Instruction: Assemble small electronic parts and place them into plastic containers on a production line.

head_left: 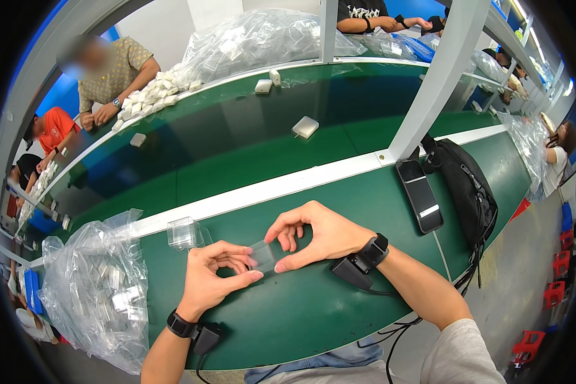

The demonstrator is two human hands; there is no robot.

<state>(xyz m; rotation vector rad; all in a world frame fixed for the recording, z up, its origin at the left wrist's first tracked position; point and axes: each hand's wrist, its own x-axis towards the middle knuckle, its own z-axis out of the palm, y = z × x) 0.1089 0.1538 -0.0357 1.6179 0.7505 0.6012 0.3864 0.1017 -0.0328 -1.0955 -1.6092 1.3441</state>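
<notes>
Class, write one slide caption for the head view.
Left hand and right hand hold a clear rectangular plastic piece above a green worktable.

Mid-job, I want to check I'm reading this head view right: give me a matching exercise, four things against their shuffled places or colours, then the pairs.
Things
1. clear plastic piece
2. phone
3. bag of clear pieces
4. nearest stool

Places or colours
A. red, on the floor at the right
B. between the left hand and the right hand
C. at the left end of the green tabletop
D. beside a black zipped pouch

Pairs: 1-B, 2-D, 3-C, 4-A
</notes>
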